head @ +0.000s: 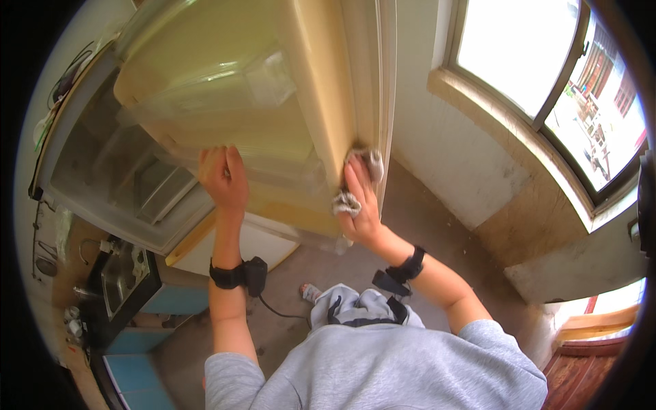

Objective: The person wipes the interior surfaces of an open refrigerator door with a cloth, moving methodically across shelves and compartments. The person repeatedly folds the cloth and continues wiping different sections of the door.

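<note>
An open refrigerator door (205,46) stands before me, its yellowed inner face towards me and clear door shelves (277,177) across it. My right hand (361,205) presses a crumpled, stained grey cloth (369,156) against the door's edge. Part of the cloth bunches out beside the thumb. My left hand (223,179) is raised in front of the lower door shelf, fingers curled. Whether those fingers grip the shelf rim is hidden. Blurred and partly covered, the refrigerator's interior (164,189) shows to the left.
A lower white door or panel (256,236) with a yellowed edge sits below. At left is a sink (123,277) in a dark counter above blue cabinets (169,300). A window (538,102) with a stone sill fills the right. Black bands circle both wrists, and a cable (279,311) hangs from the left one.
</note>
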A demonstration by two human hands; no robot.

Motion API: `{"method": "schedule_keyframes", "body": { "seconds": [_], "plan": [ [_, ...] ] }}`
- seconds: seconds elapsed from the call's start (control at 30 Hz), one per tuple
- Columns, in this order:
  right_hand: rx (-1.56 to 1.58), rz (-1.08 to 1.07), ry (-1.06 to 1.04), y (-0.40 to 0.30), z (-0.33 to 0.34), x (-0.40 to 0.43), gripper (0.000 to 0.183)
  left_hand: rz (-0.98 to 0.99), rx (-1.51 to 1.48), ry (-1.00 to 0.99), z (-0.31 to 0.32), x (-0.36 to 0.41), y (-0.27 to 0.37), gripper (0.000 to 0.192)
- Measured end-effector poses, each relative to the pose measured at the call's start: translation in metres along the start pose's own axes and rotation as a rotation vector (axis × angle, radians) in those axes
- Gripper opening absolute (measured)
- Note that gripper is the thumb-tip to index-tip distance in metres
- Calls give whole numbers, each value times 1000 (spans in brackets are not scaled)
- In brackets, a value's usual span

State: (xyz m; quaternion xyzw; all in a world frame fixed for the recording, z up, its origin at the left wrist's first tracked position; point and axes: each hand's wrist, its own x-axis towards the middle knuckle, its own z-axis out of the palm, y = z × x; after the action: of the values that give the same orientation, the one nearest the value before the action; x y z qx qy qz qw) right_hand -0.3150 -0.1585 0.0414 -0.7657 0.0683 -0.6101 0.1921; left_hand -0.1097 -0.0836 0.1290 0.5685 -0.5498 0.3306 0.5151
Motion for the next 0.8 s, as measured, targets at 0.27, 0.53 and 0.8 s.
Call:
{"method": "schedule_keyframes", "body": {
  "seconds": [0.27, 0.53, 0.8],
  "plan": [
    [123, 60, 58, 7, 4, 28, 58, 14, 28, 17, 6, 2, 5, 30],
    [69, 32, 85, 10, 6, 15, 55, 74, 23, 6, 4, 4, 3, 30],
    [217, 9, 151, 3, -10, 112, 56, 172, -127, -35, 8, 10, 4, 30]
  ]
}}
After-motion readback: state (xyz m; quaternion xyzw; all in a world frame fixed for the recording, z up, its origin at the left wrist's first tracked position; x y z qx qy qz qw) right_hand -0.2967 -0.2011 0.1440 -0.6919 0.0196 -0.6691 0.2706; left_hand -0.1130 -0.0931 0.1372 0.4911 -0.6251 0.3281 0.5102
